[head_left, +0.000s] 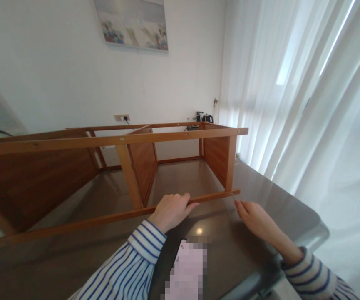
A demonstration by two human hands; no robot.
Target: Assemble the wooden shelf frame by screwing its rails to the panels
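A wooden shelf unit [180, 135] lies on its side on the dark table, its slatted shelf panels standing upright. My left hand [172, 210] is closed over the near lower rail [209, 196], fingers on top and thumb along the near side. At the right end of that rail, my right hand [254, 216] pinches a thin metal tool that looks like a hex key [233, 196]. Its tip meets the rail beside the corner post [230, 164]; most of the tool is hidden in my fingers. Screw heads or holes dot the upper rail.
The dark glossy table [279, 208] has a rounded right corner. A pixelated pale sheet or device [187, 266] lies at the front. White curtains [292, 91] hang at the right. Behind are a wall socket with a plug [125, 118], a black kettle [207, 118] and a painting [134, 25].
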